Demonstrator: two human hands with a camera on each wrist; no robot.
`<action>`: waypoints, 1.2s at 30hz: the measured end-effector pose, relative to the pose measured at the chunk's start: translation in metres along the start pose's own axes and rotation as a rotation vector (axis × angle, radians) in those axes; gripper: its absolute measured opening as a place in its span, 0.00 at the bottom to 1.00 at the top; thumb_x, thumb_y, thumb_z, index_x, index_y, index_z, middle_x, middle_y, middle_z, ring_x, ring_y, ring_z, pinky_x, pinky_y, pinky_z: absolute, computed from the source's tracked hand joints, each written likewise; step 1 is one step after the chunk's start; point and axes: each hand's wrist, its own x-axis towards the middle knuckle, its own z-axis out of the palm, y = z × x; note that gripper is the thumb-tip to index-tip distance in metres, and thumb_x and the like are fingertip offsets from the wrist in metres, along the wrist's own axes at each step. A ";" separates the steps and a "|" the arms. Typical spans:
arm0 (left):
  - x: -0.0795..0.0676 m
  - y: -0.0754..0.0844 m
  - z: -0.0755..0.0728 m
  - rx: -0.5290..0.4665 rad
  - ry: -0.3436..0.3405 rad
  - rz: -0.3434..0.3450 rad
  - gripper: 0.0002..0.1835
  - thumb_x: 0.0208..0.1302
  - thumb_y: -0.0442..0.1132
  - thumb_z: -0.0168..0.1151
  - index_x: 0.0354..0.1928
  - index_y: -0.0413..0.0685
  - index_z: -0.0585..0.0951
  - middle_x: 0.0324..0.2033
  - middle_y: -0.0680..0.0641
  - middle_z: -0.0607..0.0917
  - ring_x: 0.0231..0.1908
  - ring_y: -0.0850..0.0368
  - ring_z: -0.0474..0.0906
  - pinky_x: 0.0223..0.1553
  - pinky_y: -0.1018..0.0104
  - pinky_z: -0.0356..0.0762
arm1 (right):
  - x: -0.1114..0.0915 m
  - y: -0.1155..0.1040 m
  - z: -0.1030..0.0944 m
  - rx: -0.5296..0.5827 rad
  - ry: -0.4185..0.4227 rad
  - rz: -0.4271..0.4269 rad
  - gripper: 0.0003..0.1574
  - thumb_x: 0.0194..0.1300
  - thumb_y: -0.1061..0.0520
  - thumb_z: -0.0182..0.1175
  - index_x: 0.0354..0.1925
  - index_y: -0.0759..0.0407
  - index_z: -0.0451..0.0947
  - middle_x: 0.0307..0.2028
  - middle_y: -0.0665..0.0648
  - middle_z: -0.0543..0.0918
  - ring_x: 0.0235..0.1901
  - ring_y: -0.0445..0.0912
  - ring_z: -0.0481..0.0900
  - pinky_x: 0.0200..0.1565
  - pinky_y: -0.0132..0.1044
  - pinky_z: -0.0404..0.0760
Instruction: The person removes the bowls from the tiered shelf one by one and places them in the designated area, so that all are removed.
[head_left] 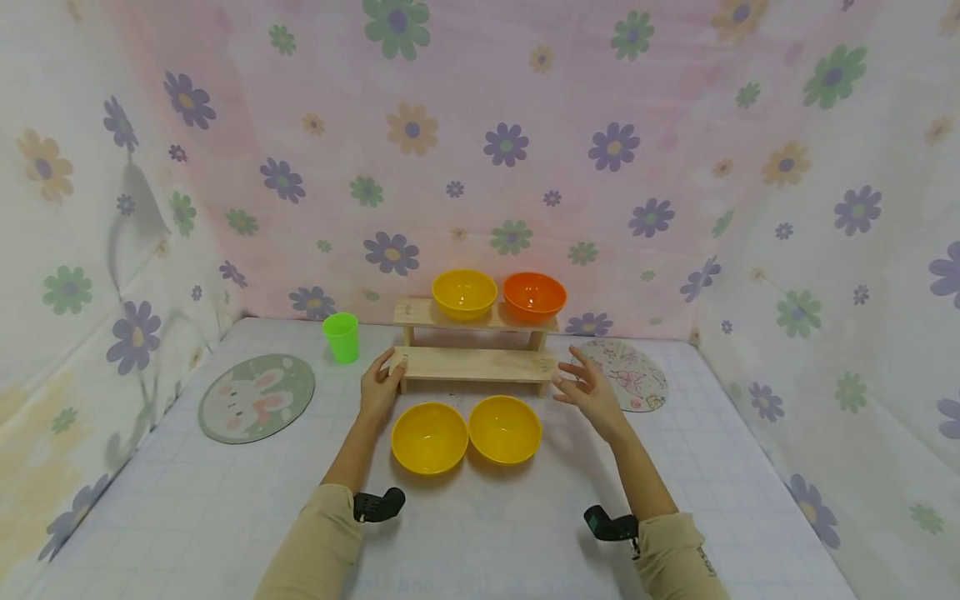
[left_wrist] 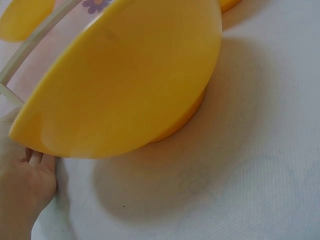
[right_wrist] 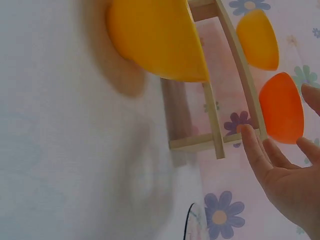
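Wooden stand (head_left: 472, 364) lies lengthwise between both hands, left hand (head_left: 381, 387) gripping its left end, right hand (head_left: 590, 398) loosely spread beside its right, contact unclear.

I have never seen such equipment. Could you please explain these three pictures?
No machine here: a person's left hand and right hand. The wide picture comes from a camera worn on the head; the second and third, from black cameras on the left and right wrists. On the white table is a two-step wooden stand, its upper step bearing a yellow bowl and an orange bowl. Two more yellow bowls stand in front. To the left are a green cup and a rabbit mat; to the right, another mat. The left hand grips the stand's left end; the right hand, near its other end, holds nothing.
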 end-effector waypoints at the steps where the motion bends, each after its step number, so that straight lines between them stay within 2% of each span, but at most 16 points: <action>1: 0.000 0.000 0.000 0.002 0.003 -0.002 0.27 0.67 0.36 0.56 0.67 0.44 0.66 0.54 0.31 0.75 0.50 0.47 0.75 0.41 0.77 0.73 | 0.006 -0.002 -0.002 -0.003 0.013 -0.017 0.46 0.66 0.58 0.57 0.74 0.55 0.43 0.66 0.73 0.58 0.58 0.67 0.67 0.47 0.43 0.79; 5: 0.000 0.000 -0.001 0.007 0.010 0.008 0.27 0.66 0.36 0.56 0.66 0.42 0.66 0.53 0.29 0.76 0.46 0.50 0.76 0.40 0.78 0.73 | 0.029 -0.014 -0.010 -0.038 0.065 -0.069 0.46 0.66 0.57 0.57 0.73 0.56 0.45 0.65 0.71 0.58 0.58 0.65 0.68 0.47 0.41 0.79; 10: 0.002 -0.001 -0.001 -0.011 0.011 0.017 0.26 0.66 0.36 0.57 0.66 0.42 0.67 0.52 0.29 0.76 0.44 0.55 0.76 0.38 0.80 0.72 | 0.057 -0.028 -0.017 -0.065 0.105 -0.070 0.48 0.65 0.52 0.60 0.73 0.55 0.44 0.66 0.70 0.58 0.58 0.65 0.67 0.45 0.35 0.79; 19: 0.001 -0.003 -0.001 -0.011 0.007 0.027 0.26 0.66 0.36 0.57 0.66 0.41 0.67 0.52 0.28 0.76 0.41 0.58 0.77 0.37 0.81 0.72 | 0.095 -0.040 -0.024 -0.052 0.068 0.001 0.52 0.65 0.44 0.58 0.74 0.54 0.39 0.68 0.72 0.51 0.62 0.65 0.63 0.53 0.48 0.74; 26: 0.001 0.000 0.000 0.002 0.008 0.023 0.26 0.66 0.36 0.57 0.66 0.42 0.67 0.52 0.29 0.76 0.45 0.52 0.76 0.38 0.80 0.73 | 0.109 -0.046 -0.018 -0.012 0.050 0.062 0.48 0.68 0.47 0.54 0.75 0.52 0.38 0.68 0.72 0.52 0.61 0.63 0.65 0.58 0.50 0.69; 30: 0.001 0.000 0.000 0.009 0.003 0.021 0.26 0.67 0.37 0.57 0.66 0.42 0.67 0.53 0.29 0.76 0.47 0.48 0.76 0.39 0.79 0.73 | 0.112 -0.048 -0.012 0.030 0.045 0.102 0.46 0.70 0.49 0.52 0.75 0.51 0.38 0.69 0.71 0.50 0.63 0.61 0.61 0.58 0.47 0.69; 36: 0.002 -0.002 -0.001 0.015 -0.005 0.024 0.27 0.67 0.37 0.56 0.67 0.42 0.66 0.53 0.28 0.75 0.49 0.46 0.75 0.39 0.79 0.72 | 0.116 -0.047 -0.005 0.143 0.082 0.165 0.42 0.72 0.58 0.48 0.75 0.49 0.39 0.69 0.71 0.48 0.64 0.61 0.60 0.55 0.42 0.72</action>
